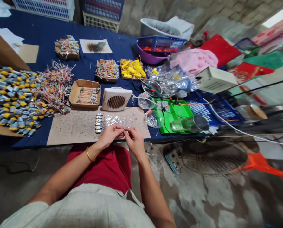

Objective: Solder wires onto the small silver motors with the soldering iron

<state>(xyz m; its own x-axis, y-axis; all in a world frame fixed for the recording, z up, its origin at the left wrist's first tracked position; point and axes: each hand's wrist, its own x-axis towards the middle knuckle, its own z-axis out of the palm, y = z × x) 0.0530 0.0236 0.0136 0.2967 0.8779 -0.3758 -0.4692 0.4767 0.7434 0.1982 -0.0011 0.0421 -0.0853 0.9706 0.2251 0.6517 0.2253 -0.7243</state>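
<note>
My left hand (111, 133) and my right hand (134, 139) meet fingertip to fingertip above the front edge of a cardboard sheet (71, 128). Both are closed in a pinch; whatever sits between the fingers is too small to make out. Just beyond them, small shiny metal pieces (119, 119) lie scattered on the cardboard. Left of these stands a neat row of small motors (98, 123) with yellow ends. Behind the pieces is a white vented fan unit (117, 98), and to its left a cardboard tray (85, 93) holds wired motors.
A big pile of motors (10, 98) fills the left side, beside tangled wired ones (54, 85). On the right are a green basket (176, 110) with a clear cup (197, 123), a soldering iron (155, 90) and a bowl of metal bits (152, 120). Cables cross there.
</note>
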